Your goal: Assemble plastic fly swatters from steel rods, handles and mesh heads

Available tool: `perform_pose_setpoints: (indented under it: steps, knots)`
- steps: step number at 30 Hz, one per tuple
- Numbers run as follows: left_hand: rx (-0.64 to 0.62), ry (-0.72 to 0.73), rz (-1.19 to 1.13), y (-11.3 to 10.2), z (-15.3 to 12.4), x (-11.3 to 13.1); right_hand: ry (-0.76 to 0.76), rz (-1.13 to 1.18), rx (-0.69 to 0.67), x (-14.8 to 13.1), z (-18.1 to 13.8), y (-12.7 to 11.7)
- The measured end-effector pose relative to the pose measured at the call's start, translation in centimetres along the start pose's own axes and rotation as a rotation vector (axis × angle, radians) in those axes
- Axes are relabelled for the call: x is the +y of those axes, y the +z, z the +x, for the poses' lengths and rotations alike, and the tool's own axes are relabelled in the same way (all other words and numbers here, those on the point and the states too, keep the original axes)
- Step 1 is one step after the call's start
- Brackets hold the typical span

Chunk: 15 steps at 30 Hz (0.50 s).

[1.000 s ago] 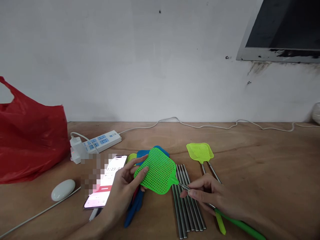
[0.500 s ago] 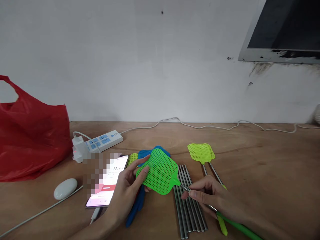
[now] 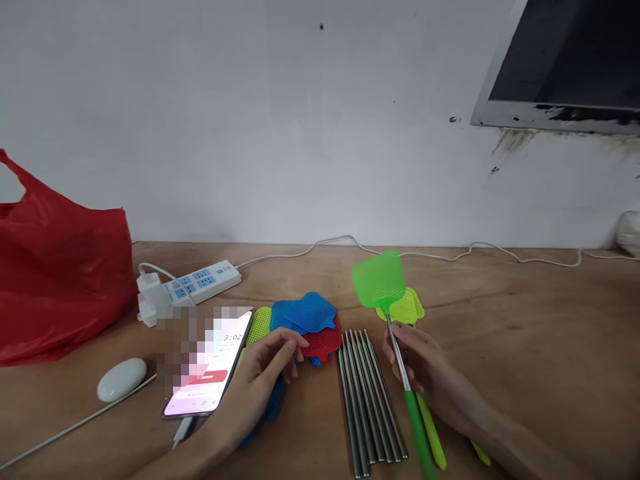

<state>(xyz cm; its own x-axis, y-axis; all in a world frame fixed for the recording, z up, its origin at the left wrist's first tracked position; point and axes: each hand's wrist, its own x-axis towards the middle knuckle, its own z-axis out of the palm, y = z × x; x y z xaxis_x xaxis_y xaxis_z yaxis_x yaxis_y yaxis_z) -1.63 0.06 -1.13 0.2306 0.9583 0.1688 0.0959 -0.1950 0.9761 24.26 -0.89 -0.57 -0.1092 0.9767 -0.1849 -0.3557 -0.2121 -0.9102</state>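
A green fly swatter (image 3: pixel 381 281) is in my right hand (image 3: pixel 417 360), whose fingers close on its metal rod below the head. The swatter stands tilted, head away from me, its green handle toward me. Behind it, a yellow-green swatter (image 3: pixel 411 307) lies partly hidden on the table. My left hand (image 3: pixel 267 367) hangs with loosely curled fingers over a pile of swatter heads and holds nothing. In that pile are blue heads (image 3: pixel 307 312), a red head (image 3: pixel 327 342) and a yellow-green head (image 3: pixel 259 325). Several metal rods (image 3: pixel 373 400) lie side by side between my hands.
To the left lie a lit phone (image 3: pixel 213 373) with a plugged cable, a white oval object (image 3: pixel 121 380) and a power strip (image 3: pixel 205 280). A red plastic bag (image 3: pixel 65 273) stands at the far left. A white cord (image 3: pixel 300 255) runs along the wall.
My left hand has let go of the green swatter head. My right hand has carried the swatter right and turned its head upward, over the yellow-green swatter.
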Motion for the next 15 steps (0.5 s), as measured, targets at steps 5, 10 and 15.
perform_pose_setpoints:
  steps: [5, 10, 15]
  knots:
    - [-0.014, 0.102, 0.23, 0.1, -0.6, 0.4, -0.016, 0.067, 0.017, 0.0, -0.1, 0.1]
    - [-0.086, 0.222, 0.467, 0.1, -0.9, 0.3, -0.069, 0.094, 0.027, 0.1, 0.2, 0.2]
    - [-0.127, 0.3, 0.569, 0.1, -1.2, 0.6, -0.087, 0.109, 0.076, -0.2, 0.1, 0.3]
